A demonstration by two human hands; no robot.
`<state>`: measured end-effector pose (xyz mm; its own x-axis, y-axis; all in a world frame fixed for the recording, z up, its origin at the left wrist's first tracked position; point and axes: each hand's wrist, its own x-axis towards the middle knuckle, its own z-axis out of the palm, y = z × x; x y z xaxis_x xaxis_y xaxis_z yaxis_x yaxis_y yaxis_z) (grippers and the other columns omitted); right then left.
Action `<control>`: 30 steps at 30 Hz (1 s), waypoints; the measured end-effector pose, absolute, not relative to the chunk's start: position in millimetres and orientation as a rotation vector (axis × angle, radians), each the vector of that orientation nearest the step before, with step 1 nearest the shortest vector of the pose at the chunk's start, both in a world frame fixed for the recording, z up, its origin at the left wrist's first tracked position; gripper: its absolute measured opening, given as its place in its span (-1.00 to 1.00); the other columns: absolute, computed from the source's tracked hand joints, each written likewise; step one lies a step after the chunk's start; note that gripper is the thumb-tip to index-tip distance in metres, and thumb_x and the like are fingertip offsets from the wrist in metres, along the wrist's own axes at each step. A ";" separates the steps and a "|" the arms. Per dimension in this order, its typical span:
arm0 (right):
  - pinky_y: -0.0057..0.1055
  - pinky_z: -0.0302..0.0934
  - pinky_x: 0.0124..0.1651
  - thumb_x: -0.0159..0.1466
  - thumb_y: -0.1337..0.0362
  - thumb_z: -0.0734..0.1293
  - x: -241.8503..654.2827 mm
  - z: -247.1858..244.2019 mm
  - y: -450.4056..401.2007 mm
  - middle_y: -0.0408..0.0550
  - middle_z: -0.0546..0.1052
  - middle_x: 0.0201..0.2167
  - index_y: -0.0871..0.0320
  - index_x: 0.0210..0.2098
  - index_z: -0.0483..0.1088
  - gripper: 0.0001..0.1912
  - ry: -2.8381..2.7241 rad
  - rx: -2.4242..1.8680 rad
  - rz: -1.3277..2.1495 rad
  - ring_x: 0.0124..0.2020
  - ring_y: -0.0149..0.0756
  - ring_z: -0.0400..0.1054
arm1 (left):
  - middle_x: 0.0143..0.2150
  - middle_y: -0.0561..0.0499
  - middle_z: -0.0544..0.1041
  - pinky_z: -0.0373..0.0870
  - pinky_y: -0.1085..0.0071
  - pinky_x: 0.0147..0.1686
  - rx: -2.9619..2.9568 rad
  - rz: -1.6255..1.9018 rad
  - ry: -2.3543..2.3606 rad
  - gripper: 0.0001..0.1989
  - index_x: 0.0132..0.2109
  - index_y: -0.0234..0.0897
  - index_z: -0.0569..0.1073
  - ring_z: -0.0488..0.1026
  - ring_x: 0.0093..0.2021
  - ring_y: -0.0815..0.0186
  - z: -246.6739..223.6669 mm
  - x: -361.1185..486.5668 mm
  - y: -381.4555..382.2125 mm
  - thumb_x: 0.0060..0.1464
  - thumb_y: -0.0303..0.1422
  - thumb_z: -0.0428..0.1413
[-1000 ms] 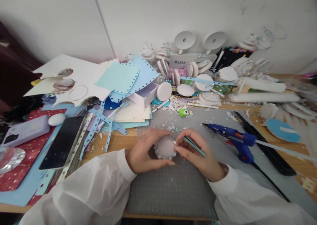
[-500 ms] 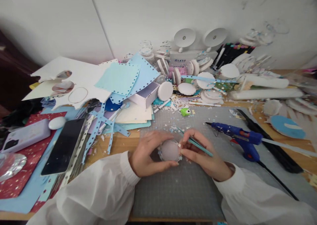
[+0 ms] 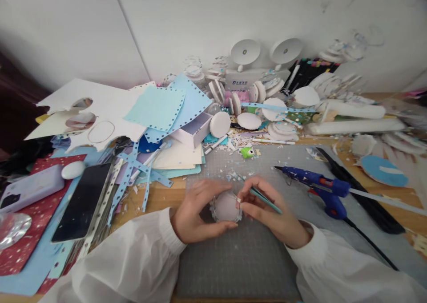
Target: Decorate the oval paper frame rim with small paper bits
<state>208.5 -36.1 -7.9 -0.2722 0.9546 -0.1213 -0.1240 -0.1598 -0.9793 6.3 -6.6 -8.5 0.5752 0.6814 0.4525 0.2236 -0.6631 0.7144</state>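
My left hand [image 3: 200, 212] curves around a small round whitish disc [image 3: 227, 207] on the grey cutting mat [image 3: 240, 263], fingers at its far edge and thumb at its near edge. Little pale pieces line the disc's rim. In my right hand [image 3: 267, 212] lies a pair of teal tweezers [image 3: 267, 199], slanting across the fingers. The thumb and index fingertips of that hand pinch close to the disc's right rim; a tiny pale bit seems to be between them, too small to name. Small paper scraps [image 3: 233, 177] are scattered beyond the disc.
To the right lie a blue glue gun [image 3: 320, 183] and a long black tool [image 3: 363, 191]. A green frog-like figure [image 3: 247, 152] sits beyond my hands. Paper sheets [image 3: 156, 107], a phone [image 3: 82, 203] and blue strips [image 3: 133, 160] occupy the left. White foam discs [image 3: 220, 124] crowd the back.
The view has shifted slightly, so everything sits a little further left. Both hands keep nearly the same grip and place at the disc.
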 end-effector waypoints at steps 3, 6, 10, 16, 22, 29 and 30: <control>-0.57 0.15 -0.44 0.15 0.27 0.39 208.4 -8.4 -36.2 -0.19 0.37 -0.38 0.07 -0.27 0.23 -0.77 -1.220 -1.061 1.594 -0.43 -0.51 0.25 | -0.04 -0.21 0.51 0.35 0.18 -0.04 2.213 0.991 0.708 -0.37 0.10 -0.26 0.32 0.46 -0.05 0.09 -10.0 6.6 -6.9 -0.13 -0.20 0.28; -0.57 0.12 -0.48 0.14 0.27 0.39 208.7 -9.5 -35.6 -0.21 0.34 -0.44 0.08 -0.28 0.22 -0.76 -1.196 -1.075 1.604 -0.47 -0.50 0.22 | -0.08 -0.19 0.54 0.37 0.20 -0.07 2.203 0.976 0.685 -0.36 0.10 -0.27 0.34 0.48 -0.08 0.10 -10.9 7.1 -6.3 -0.14 -0.19 0.27; -0.56 0.09 -0.52 0.14 0.26 0.39 209.4 -10.7 -34.3 -0.22 0.34 -0.47 0.08 -0.28 0.22 -0.75 -1.165 -1.091 1.613 -0.52 -0.51 0.18 | -0.11 -0.18 0.56 0.37 0.20 -0.09 2.163 0.972 0.651 -0.37 0.09 -0.26 0.37 0.49 -0.12 0.10 -10.9 7.5 -4.4 -0.16 -0.22 0.27; -0.55 0.10 -0.54 0.13 0.23 0.40 211.2 -11.4 -32.5 -0.23 0.34 -0.49 0.08 -0.29 0.21 -0.74 -1.134 -1.101 1.576 -0.55 -0.51 0.18 | -0.05 -0.16 0.55 0.33 0.16 -0.02 2.147 0.975 0.601 -0.33 0.14 -0.22 0.34 0.47 -0.07 0.09 -11.7 6.7 -2.6 -0.18 -0.25 0.26; -0.54 0.16 -0.51 0.17 0.21 0.36 208.5 -10.5 -32.1 -0.22 0.33 -0.48 0.08 -0.27 0.21 -0.77 -1.249 -1.140 1.551 -0.53 -0.50 0.21 | -0.04 -0.14 0.54 0.33 0.17 0.00 2.179 0.977 0.688 -0.34 0.12 -0.19 0.37 0.42 -0.01 0.09 -11.8 5.8 -1.6 -0.18 -0.21 0.30; -0.38 0.25 -0.27 0.19 0.40 0.30 211.9 -10.1 -38.1 -0.10 0.41 -0.37 0.07 -0.26 0.27 -0.85 -1.587 -1.181 0.702 -0.35 -0.35 0.34 | -0.10 -0.14 0.54 0.32 0.21 -0.05 2.224 0.933 0.771 -0.35 0.04 -0.22 0.41 0.43 -0.05 0.10 -11.0 6.6 -3.9 -0.22 -0.07 0.30; -0.36 0.25 -0.24 0.17 0.43 0.31 212.5 -10.0 -39.5 -0.09 0.42 -0.36 0.07 -0.24 0.27 -0.80 -1.639 -1.155 0.625 -0.33 -0.33 0.35 | -0.11 -0.13 0.54 0.32 0.21 -0.06 2.230 0.921 0.797 -0.37 0.00 -0.23 0.42 0.42 -0.07 0.10 -10.7 6.7 -4.4 -0.23 -0.05 0.29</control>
